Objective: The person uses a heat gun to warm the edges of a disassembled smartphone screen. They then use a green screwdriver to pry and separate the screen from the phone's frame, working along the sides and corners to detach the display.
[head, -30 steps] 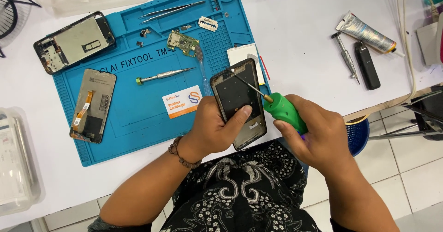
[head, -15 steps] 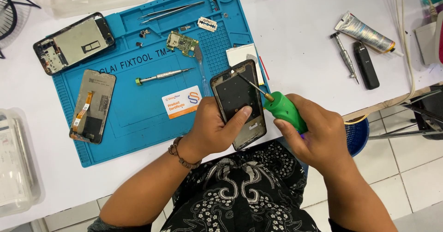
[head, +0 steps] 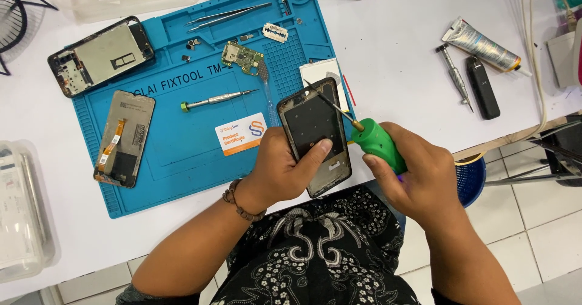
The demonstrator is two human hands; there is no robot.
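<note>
Head view looks straight down on a white table with a blue mat on it. Over the mat's near right corner, the left hand grips an opened phone frame from its left side: the thumb lies across the dark inner face and the fingers wrap behind, so the frame sits tilted, its top end pointing away from the person and its lower end past the table edge, above the patterned shirt. Just to the right, the right hand is closed around the green handle of a screwdriver; the thin shaft runs up and left from the handle, and its tip meets the frame near its upper left corner. The two hands are close together, with the frame between them, the handle just beside the frame's right edge. A bead bracelet circles the left wrist. On the mat lie a second screwdriver with a metal body, a small circuit board, tweezers, a razor blade, a card with an orange and blue mark, and a screen panel with an orange flex cable lying face down. Another phone frame rests across the mat's far left corner. Well to the right on the bare table are a glue tube, a small metal tool and a black stick-shaped thing. A blue basket shows below the table edge, just beyond the right hand.
</note>
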